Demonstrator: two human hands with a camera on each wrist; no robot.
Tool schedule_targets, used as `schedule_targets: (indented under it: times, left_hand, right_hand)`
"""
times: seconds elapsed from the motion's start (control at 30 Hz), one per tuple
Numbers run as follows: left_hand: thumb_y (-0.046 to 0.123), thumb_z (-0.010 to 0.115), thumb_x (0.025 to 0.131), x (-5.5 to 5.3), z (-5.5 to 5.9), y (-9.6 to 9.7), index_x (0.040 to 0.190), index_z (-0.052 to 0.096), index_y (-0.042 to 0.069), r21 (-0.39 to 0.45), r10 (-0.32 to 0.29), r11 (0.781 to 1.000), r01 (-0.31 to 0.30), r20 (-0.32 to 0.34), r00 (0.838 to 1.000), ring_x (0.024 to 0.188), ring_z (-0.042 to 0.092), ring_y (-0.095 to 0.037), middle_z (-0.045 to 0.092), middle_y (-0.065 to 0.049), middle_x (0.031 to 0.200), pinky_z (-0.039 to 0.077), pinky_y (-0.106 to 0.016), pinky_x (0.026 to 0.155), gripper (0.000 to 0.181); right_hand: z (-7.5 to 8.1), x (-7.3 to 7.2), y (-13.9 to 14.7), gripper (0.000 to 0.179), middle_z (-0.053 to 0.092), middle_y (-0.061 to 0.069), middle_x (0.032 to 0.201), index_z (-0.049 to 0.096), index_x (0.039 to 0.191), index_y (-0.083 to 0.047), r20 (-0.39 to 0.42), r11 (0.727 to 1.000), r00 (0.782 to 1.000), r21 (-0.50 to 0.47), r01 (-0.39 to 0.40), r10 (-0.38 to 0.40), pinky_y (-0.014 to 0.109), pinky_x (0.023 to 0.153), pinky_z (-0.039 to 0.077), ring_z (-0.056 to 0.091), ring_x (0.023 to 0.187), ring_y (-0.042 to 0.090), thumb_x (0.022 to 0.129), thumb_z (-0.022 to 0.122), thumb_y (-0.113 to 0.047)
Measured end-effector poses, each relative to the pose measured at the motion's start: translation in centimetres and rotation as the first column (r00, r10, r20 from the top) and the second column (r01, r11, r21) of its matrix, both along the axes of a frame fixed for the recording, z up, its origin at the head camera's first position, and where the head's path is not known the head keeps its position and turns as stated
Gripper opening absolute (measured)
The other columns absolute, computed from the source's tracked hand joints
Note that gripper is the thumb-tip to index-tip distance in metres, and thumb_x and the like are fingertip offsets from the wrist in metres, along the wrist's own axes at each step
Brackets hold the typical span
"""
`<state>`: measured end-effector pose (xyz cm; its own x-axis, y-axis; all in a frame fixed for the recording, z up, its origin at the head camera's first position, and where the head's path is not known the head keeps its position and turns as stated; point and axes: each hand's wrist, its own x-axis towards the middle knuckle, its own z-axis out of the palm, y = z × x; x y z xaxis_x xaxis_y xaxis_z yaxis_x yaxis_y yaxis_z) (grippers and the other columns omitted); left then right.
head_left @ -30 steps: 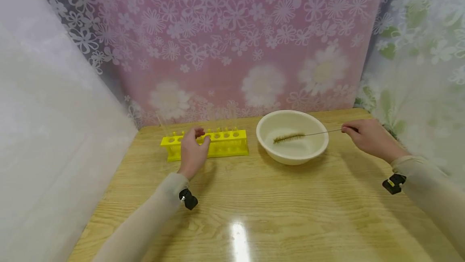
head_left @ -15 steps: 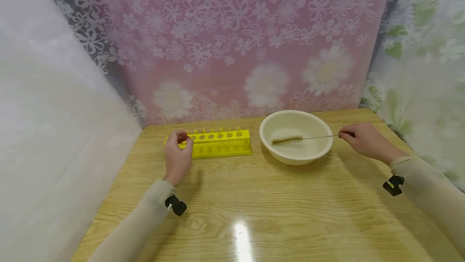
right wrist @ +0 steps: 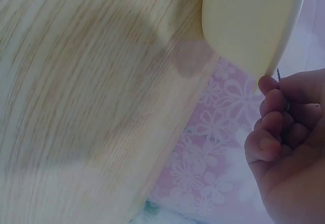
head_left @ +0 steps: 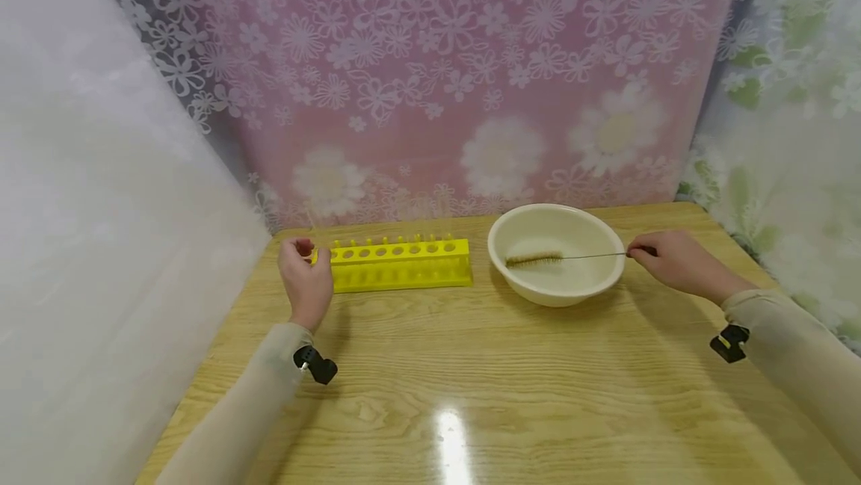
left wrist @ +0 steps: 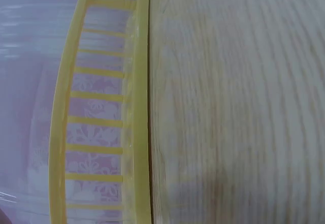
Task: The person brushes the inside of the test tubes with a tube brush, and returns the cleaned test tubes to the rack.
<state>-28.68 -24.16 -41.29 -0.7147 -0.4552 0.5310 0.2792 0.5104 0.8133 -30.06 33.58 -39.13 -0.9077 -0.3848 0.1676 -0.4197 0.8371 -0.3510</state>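
In the head view my left hand is at the left end of a yellow test tube rack, thumb and fingers apart and loosely bent over its top. Clear test tubes stand along the rack's back, mostly at its right, with faint ones behind my left fingertips. My right hand pinches the twisted wire handle of a test tube brush. The brush's brown bristles lie over the inside of a cream basin. In the right wrist view, the fingers curl round the handle's end beside the basin wall.
A wooden table bears the rack and basin near its back edge. Behind it hangs a pink flowered curtain. Pale sheets close in the left and right sides.
My left hand has moved leftward along the rack, from above its left part to its left end. The right hand and brush stay almost still; the head view has shifted slightly.
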Motion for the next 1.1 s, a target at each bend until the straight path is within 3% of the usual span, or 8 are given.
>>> schedule_targets:
  times: [0.43,0.67,0.83,1.1]
  left_hand:
    - [0.019,0.056,0.099,-1.7,0.3,-1.0,0.128,0.051,0.001,0.026,-0.050,0.999,0.047,0.126,0.991,0.109,0.048,-0.031,0.051,-0.019,0.121,0.040,-0.040,0.093,0.034]
    - [0.025,0.053,0.101,-2.2,-0.1,-1.0,0.132,0.052,0.001,0.012,-0.062,0.998,0.061,0.178,0.982,0.113,0.049,-0.031,0.053,-0.016,0.123,0.043,-0.043,0.099,0.039]
    - [0.024,0.053,0.102,-2.3,-0.2,-1.1,0.132,0.053,0.000,0.012,-0.051,0.999,0.050,0.186,0.981,0.112,0.052,-0.030,0.055,-0.016,0.121,0.045,-0.043,0.100,0.039]
    - [0.024,0.052,0.102,-2.2,-0.1,-1.1,0.132,0.055,0.001,0.015,-0.057,0.998,0.055,0.204,0.977,0.109,0.054,-0.030,0.056,-0.015,0.121,0.046,-0.043,0.097,0.037]
  right_hand:
    - [-0.4,-0.1,0.0,0.025,0.074,0.017,0.105,0.072,0.114,0.000,0.065,1.000,0.998,-0.022,0.005,-0.003,0.031,0.060,0.044,0.058,0.067,0.010,0.104,0.055,-0.014]
    - [-0.4,-0.2,0.0,0.028,0.072,0.022,0.110,0.071,0.117,0.003,0.118,0.998,0.993,-0.066,0.018,-0.010,0.035,0.067,0.050,0.067,0.088,0.024,0.106,0.052,-0.015]
    - [-0.2,0.0,0.2,0.031,0.071,0.017,0.109,0.071,0.118,0.000,0.199,0.991,0.979,-0.119,0.065,-0.040,0.033,0.063,0.046,0.058,0.081,0.017,0.107,0.050,-0.022]
    - [-0.5,0.0,0.8,0.037,0.057,0.009,0.086,0.069,0.119,-0.001,0.303,0.972,0.952,-0.209,0.110,-0.042,0.033,0.058,0.039,0.045,0.070,0.017,0.108,0.048,-0.030]
